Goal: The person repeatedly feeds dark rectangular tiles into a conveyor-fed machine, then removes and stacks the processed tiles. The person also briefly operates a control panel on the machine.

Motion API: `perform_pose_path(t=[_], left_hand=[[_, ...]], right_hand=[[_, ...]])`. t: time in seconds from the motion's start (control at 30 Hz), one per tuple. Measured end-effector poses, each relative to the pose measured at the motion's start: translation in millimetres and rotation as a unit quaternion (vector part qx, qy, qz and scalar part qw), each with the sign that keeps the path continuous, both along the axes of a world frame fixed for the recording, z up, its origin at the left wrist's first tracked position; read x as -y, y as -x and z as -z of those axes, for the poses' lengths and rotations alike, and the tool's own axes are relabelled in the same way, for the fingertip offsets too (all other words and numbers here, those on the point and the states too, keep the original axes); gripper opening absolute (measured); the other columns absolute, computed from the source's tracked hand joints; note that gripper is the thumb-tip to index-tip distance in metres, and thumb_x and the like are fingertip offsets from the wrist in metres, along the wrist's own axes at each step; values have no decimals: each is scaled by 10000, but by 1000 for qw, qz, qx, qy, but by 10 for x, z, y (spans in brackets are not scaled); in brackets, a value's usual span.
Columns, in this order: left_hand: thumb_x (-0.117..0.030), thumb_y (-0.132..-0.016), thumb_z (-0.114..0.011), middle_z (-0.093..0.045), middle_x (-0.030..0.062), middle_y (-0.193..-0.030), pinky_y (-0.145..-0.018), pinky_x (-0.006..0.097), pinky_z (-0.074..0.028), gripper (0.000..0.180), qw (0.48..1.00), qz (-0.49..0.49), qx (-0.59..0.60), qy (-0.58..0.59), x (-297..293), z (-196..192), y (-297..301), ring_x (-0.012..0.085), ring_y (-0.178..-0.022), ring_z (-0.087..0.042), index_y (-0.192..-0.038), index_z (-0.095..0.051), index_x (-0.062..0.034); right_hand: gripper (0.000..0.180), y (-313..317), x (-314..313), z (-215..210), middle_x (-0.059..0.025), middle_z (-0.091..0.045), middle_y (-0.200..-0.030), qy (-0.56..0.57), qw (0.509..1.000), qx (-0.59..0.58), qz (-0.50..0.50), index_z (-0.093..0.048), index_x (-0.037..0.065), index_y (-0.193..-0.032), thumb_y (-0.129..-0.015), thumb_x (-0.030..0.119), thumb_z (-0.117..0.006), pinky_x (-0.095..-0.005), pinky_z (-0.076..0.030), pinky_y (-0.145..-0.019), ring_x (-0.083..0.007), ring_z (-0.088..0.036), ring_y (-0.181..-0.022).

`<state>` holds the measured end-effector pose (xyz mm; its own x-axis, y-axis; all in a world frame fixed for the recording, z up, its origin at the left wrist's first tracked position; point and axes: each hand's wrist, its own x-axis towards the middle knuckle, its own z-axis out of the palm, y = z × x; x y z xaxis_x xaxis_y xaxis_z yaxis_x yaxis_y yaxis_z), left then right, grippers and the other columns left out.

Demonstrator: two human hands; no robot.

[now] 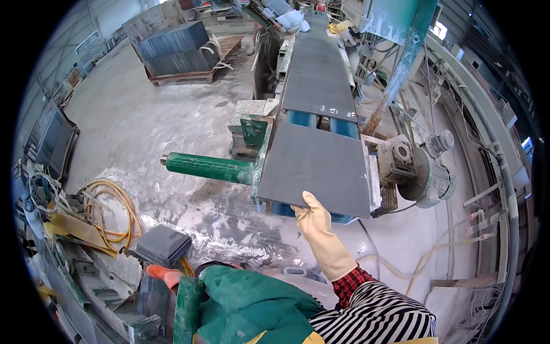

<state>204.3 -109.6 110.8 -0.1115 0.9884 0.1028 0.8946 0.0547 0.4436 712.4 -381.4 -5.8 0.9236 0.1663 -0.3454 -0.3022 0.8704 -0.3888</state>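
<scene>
My right hand, in a pale yellow rubber glove, reaches forward to the near edge of a dark grey stone slab. Its fingers lie over the edge and the thumb sits just below it. The slab rests flat on a roller conveyor, with more grey slabs lined up behind it. My left hand, in an orange glove, shows only partly at the lower left. It is next to a green post and a small stack of dark tiles, and its grip is hidden behind my green sleeve.
A green roller arm sticks out left of the conveyor. Electric motors sit to its right. Yellow hoses coil on the wet, dusty floor. Stacked slabs on a pallet stand at the far left. Pipes and cables run along the right side.
</scene>
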Motion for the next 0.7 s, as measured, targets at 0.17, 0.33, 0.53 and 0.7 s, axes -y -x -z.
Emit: perform_pose_path(t=[0.17, 0.33, 0.53, 0.7], left_hand=[[-390, -967, -573, -481, 177, -1385, -1064, 409, -392, 574, 1000, -3, -5, 3, 15, -38, -24, 305, -1253, -475, -1420, -462, -55], [-408, -964, -575, -462, 177, -1406, -1075, 414, -381, 596, 1000, -11, -8, 4, 36, -81, 15, 307, -1272, -458, -1432, -451, -61], [-430, -960, -576, -439, 178, -1432, -1089, 420, -367, 622, 1000, -26, -10, 5, 88, -113, 108, 310, -1295, -438, -1446, -437, -67], [-449, -957, -578, -421, 178, -1454, -1100, 425, -356, 644, 999, -38, -11, 8, 130, -137, 196, 312, -1314, -421, -1458, -426, -73]], right_hand=[[202, -131, -102, 21, -190, -644, -1084, 20, 999, 39, 15, -574, -98, -1112, -946, 17, -561, -389, -578, -820, -313, -673, -945], [182, -358, -146, 69, -199, -638, -1073, 30, 998, 36, 32, -573, -106, -1085, -942, 5, -557, -395, -568, -804, -315, -662, -948], [199, -588, -178, 16, -207, -616, -1109, 31, 997, 14, 68, -539, -101, -1111, -928, -25, -556, -422, -565, -777, -332, -657, -964], [274, -714, -138, 13, -210, -577, -1201, 35, 997, 17, 66, -502, -87, -1188, -921, -39, -539, -476, -561, -896, -365, -627, -1078]])
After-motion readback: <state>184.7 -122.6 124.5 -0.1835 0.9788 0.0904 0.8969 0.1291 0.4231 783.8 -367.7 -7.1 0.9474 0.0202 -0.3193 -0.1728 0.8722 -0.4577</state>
